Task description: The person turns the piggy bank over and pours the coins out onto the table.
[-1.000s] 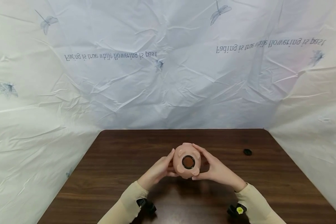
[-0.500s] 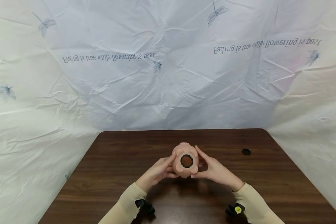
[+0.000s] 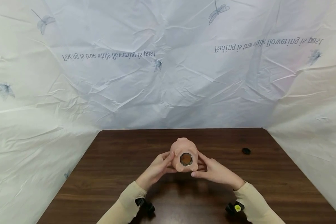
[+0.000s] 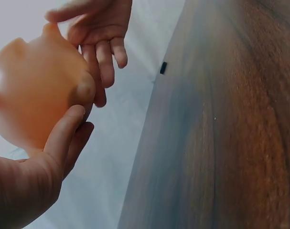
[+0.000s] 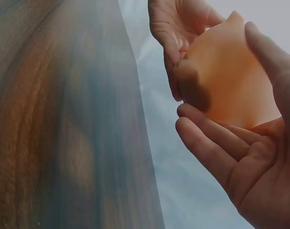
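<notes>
A pink piggy bank (image 3: 184, 144) is held above the table, its stubby feet and round, dark-rimmed hole (image 3: 186, 159) turned towards the head camera. Brownish colour shows inside the hole. On one side my left hand (image 3: 157, 169) grips the bank, thumb in front and fingers beside and beneath. From the other side my right hand (image 3: 217, 171) holds it, thumb near a foot and fingers partly hidden behind the body. Both wrist views show the bank's smooth body (image 4: 39, 95) between the two hands, looking orange there. A small black round cap (image 3: 246, 151) lies apart on the table.
The dark wood-grain table (image 3: 123, 149) has rounded far corners. Behind it and along both sides hangs a wrinkled white sheet (image 3: 168, 93) printed with lettering and dragonflies. Black straps with small devices (image 3: 235, 207) sit at both wrists, over cream sleeves.
The piggy bank has tilted, so its hole looks lower and more of its upper body shows. My right fingers have slid from its top edge down along its side. The cap stays put.
</notes>
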Tool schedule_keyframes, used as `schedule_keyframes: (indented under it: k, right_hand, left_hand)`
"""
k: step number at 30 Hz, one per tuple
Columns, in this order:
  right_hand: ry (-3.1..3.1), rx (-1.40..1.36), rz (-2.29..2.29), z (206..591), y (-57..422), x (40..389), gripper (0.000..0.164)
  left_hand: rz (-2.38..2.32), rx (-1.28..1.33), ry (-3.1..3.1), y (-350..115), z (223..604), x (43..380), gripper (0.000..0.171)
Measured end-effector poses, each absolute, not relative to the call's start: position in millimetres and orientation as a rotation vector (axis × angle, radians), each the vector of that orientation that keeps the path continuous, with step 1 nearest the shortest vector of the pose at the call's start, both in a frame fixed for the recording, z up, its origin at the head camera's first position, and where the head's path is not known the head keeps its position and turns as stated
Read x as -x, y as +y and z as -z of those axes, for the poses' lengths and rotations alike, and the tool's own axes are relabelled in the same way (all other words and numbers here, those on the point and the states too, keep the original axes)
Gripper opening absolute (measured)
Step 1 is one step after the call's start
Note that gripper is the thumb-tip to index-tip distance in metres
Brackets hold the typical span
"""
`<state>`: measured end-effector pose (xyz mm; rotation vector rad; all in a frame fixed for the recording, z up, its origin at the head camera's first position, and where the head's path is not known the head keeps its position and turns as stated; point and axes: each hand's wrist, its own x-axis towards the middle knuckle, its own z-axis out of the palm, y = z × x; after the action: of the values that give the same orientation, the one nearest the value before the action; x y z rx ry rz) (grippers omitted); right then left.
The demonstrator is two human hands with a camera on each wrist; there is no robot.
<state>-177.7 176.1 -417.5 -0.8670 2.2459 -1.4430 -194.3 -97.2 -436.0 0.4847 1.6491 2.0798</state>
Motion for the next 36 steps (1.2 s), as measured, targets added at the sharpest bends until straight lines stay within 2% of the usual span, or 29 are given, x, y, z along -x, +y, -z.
schedule_keyframes:
  k: [3,9,16,22,27,36]
  right_hand:
    - [2.249,0.909,1.407,417,177,177,0.084]
    - [2.166,0.869,1.478,415,178,176,0.059]
    - [2.107,0.836,1.554,416,175,177,0.058]
    - [2.13,0.739,1.552,419,177,178,0.064]
    - [2.1,0.71,1.642,421,176,181,0.069]
    - [2.193,0.69,1.726,414,165,185,0.096]
  left_hand:
    - [-2.055,-0.506,1.692,-99,435,196,0.064]
    - [-2.004,-0.567,1.77,-104,434,196,0.066]
    - [-1.932,-0.572,1.8,-109,434,199,0.071]
    - [-1.832,-0.583,1.839,-115,434,202,0.075]
    - [-1.8,-0.575,1.794,-118,434,201,0.085]
    - [-1.862,-0.721,1.771,-104,420,204,0.088]
